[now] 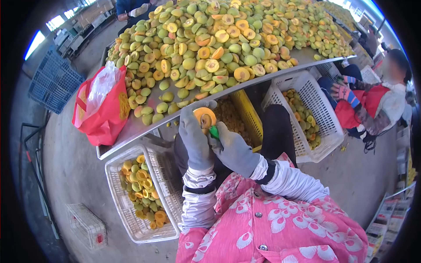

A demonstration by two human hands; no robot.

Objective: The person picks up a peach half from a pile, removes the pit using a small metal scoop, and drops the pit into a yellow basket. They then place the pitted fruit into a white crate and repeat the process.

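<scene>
In grey gloves, both my hands meet above my lap, just in front of the table's edge. My left hand (196, 142) is closed around a halved apricot (211, 113), whose orange flesh and brown stone face up. Wrapped in my right hand (238, 152) is a small tool with a green handle (214, 132); its working end is at the stone and I cannot make out its shape. Beyond them, a big heap of halved green and yellow apricots (228, 48) covers the metal table (280, 72).
A white crate (153, 175) of apricot halves stands at my left, another white crate (326, 129) at my right. Between my knees is a yellow crate (250, 116) holding brown pieces. A red bag (105, 109) sits on the table's left corner. A co-worker (372, 101) sits at right.
</scene>
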